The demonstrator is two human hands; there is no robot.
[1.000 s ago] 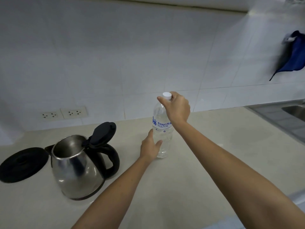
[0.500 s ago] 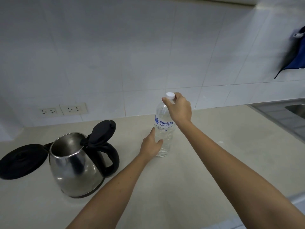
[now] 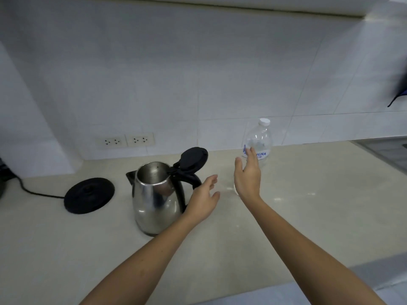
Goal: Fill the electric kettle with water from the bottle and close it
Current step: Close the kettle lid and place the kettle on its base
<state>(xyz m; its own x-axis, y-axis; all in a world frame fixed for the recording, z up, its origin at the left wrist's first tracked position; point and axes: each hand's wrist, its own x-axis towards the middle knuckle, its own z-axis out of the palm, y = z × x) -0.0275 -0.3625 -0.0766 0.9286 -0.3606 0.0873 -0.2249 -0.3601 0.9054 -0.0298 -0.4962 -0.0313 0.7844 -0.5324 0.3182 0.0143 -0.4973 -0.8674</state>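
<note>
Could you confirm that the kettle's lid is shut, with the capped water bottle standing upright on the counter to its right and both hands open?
Not quite: the kettle's lid is flipped open, so its steel interior shows in the head view. The rest holds: the capped water bottle stands upright on the counter, and the left hand and right hand are open.

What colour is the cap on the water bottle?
White; the bottle cap shows clearly in the head view.

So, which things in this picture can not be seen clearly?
- Bottle: lower part hidden behind the right hand; water level unclear.
- Kettle: whether it holds water cannot be told.
- Blue item: cut off by the right edge.
- Base cord: runs off the left edge.
</note>
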